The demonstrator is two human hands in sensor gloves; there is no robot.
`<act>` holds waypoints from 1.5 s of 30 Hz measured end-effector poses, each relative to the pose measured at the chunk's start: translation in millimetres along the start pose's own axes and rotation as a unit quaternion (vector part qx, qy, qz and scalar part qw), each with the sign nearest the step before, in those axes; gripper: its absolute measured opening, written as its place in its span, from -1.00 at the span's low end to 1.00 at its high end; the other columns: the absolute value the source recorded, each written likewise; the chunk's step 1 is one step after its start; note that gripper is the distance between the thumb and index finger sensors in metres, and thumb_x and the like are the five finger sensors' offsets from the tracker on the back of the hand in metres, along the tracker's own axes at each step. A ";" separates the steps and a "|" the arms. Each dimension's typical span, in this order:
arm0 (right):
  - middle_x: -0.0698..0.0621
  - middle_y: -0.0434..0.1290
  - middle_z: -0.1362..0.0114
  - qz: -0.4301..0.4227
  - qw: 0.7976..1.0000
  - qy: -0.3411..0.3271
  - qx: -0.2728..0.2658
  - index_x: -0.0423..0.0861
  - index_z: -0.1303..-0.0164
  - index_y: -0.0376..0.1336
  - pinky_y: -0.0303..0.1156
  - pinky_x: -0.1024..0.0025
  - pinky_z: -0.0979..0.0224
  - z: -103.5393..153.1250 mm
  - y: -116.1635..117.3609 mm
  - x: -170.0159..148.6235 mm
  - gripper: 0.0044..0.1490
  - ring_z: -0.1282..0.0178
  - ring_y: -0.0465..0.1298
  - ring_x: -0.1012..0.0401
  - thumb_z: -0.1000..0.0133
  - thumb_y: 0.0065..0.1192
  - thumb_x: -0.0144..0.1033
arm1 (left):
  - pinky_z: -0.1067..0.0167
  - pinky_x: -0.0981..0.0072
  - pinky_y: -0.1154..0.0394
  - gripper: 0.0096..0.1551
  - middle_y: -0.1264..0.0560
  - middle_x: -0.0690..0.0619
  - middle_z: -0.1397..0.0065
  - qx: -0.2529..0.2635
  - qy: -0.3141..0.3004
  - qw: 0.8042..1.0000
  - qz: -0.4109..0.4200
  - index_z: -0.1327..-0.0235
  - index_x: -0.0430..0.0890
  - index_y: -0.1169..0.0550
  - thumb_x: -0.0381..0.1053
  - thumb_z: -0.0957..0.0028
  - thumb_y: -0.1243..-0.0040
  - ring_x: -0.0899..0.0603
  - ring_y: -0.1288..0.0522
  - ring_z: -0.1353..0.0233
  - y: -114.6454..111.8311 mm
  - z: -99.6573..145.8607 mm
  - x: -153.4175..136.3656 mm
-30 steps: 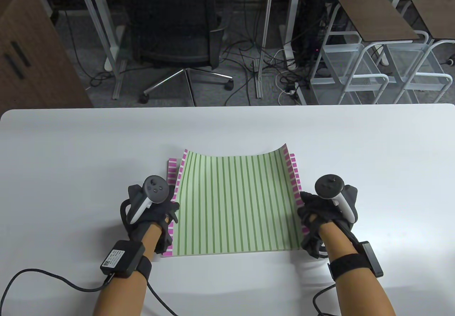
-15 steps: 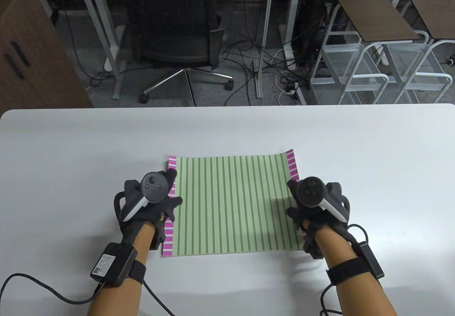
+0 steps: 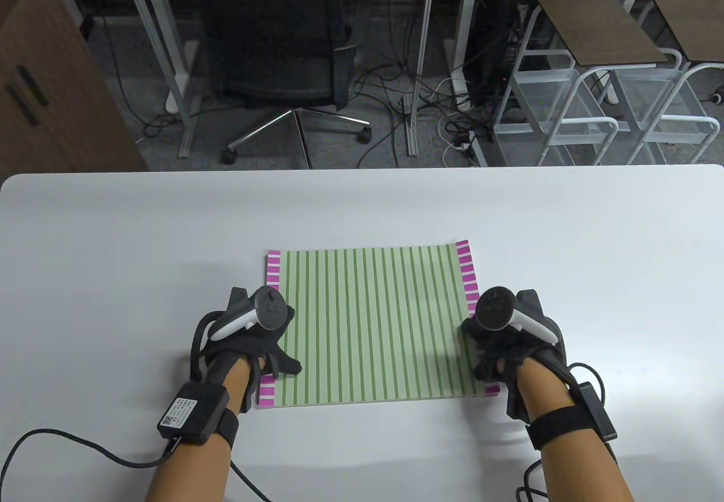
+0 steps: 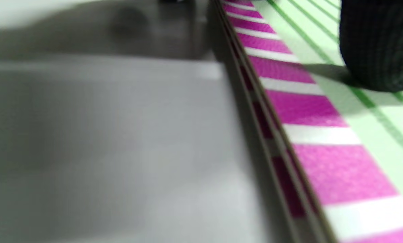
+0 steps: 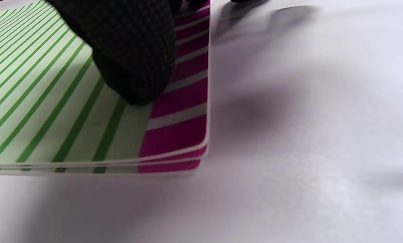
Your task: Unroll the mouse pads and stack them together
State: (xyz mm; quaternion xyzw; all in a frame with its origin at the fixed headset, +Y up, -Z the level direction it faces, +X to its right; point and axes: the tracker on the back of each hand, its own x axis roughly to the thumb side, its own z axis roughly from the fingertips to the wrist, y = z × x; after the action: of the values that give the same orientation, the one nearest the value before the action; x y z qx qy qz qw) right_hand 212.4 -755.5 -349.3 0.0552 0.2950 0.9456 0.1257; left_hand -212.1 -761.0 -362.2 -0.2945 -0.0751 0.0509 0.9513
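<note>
A stack of green-striped mouse pads [image 3: 373, 321] with magenta-and-white side bands lies flat in the middle of the white table [image 3: 113, 242]. My left hand [image 3: 266, 343] rests on the stack's left edge near the front corner. A gloved fingertip [image 4: 376, 44] presses on the top pad [image 4: 309, 111] in the left wrist view, where several layered edges show. My right hand [image 3: 492, 349] rests on the right edge. In the right wrist view its fingertip [image 5: 130, 50] presses on the top pad [image 5: 53, 101] by the front right corner. Neither hand grips anything.
The table's far edge [image 3: 362, 169] runs across the middle of the table view. Beyond it stand a black office chair [image 3: 277, 44], desk legs, floor cables and white wire stools [image 3: 599, 100]. Cables trail from both wrists off the near edge.
The top pad's far end, curled up a second ago, now lies flat on the stack. Both hands have slid toward the near edge along the pad's sides.
</note>
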 end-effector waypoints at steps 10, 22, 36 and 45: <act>-0.08 -0.04 -0.60 -0.020 0.998 -0.027 -0.053 0.04 -0.48 0.03 0.05 -0.34 -0.50 13.0 -24.0 5.7 0.16 -0.62 0.07 -0.24 0.24 0.70 -0.24 | -0.50 -0.34 -0.11 0.23 0.06 0.09 -0.71 0.096 -0.005 0.992 -0.080 -0.59 0.21 -0.13 0.47 0.30 -0.49 -0.29 -0.06 -0.73 14.7 16.8 16.0; -0.13 -0.16 -0.59 -0.223 0.910 -0.234 -0.261 0.07 -0.52 -0.18 -0.05 -0.38 -0.50 63.1 -65.4 40.2 0.24 -0.62 -0.01 -0.31 0.15 0.57 0.04 | -0.48 -0.38 -0.13 0.05 0.02 0.03 -0.71 0.276 -0.276 0.858 0.333 -0.62 0.15 -0.12 0.33 0.06 -0.39 -0.32 -0.08 -0.74 82.0 96.6 28.6; -0.10 -0.45 -0.57 -0.256 0.887 -0.343 -0.175 0.19 -0.46 -0.45 -0.38 -0.40 -0.45 56.9 -45.3 69.6 0.38 -0.62 -0.36 -0.29 0.13 0.41 0.37 | -0.38 -0.55 0.30 0.27 0.36 0.09 -0.71 0.156 -0.369 0.832 0.384 -0.63 0.27 0.19 0.66 0.11 -0.19 -0.33 0.37 -0.76 46.9 79.8 23.6; -0.08 -0.53 -0.54 -0.263 0.900 -0.325 -0.123 0.23 -0.42 -0.50 -0.44 -0.42 -0.43 37.7 -30.8 66.2 0.41 -0.60 -0.46 -0.29 0.14 0.38 0.44 | -0.34 -0.57 0.37 0.30 0.43 0.10 -0.69 0.111 -0.369 0.844 0.374 -0.61 0.30 0.24 0.72 0.13 -0.16 -0.33 0.48 -0.72 40.2 71.7 25.0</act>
State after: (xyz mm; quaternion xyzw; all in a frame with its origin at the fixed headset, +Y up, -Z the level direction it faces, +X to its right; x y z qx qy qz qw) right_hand 161.7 -692.7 -334.0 0.2641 0.1228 0.8362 0.4646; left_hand -202.0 -684.8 -323.8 -0.1520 -0.2989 0.5157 0.7885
